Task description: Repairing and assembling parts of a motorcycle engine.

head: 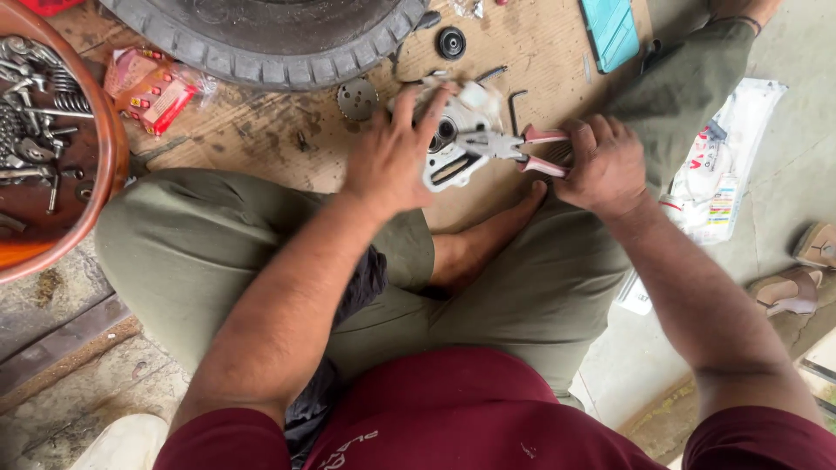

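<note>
Two grips: left hand [389,157] holds casing [457,144], right hand [603,165] pliers [509,148]; tyre [270,39], gear [357,98] near.

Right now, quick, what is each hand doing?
Left hand: closed on a white metal part, holding it steady.
Right hand: closed on the pink handles of the pliers, whose tip is on the part.

Housing [459,144]: cast metal, pale grey, matt, smudged. Pliers [509,148]: bare steel jaws, dull sheen; pink plastic-coated handles, smooth. Board [540,52]: wood, rough, scuffed, oil-stained. Tyre [270,39]: black rubber, matt, ribbed tread. Basin [104,165]: orange plastic, glossy rim. Trousers [200,252]: olive cloth, matt. Gear [357,98]: grey metal, dull.
</note>
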